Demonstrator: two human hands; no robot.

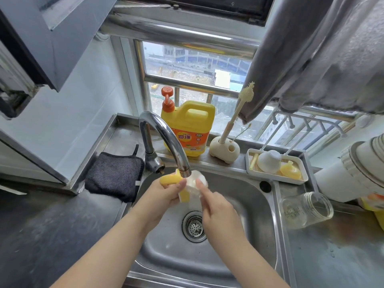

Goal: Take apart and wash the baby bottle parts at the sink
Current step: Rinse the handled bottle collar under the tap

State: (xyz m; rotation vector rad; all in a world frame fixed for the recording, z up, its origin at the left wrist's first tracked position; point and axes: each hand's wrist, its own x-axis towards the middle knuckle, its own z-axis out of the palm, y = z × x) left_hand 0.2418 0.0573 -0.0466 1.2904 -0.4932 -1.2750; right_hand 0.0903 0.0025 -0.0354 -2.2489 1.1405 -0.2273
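Note:
Over the steel sink (pixel 245 204), under the spout of the faucet (pixel 166 138), my left hand (pixel 164 196) grips a yellow bottle collar with handles (pixel 168 179). A pale, translucent part (pixel 197 179) sits in the collar. My right hand (pixel 214 206) reaches to it with the forefinger stretched out, the fingertip touching that pale part. The clear bottle body (pixel 305 208) lies on its side on the counter to the right of the sink. A white cap (pixel 269 162) and a small yellow part (pixel 291 170) rest in a white tray (pixel 276 177) behind the sink.
A yellow dish soap jug (pixel 189 129) with an orange pump stands on the sill. Beside it a bottle brush (pixel 239 109) stands in a cream holder (pixel 224 150). A dark cloth (pixel 114 175) lies left of the sink. A grey towel (pixel 324 55) hangs at upper right.

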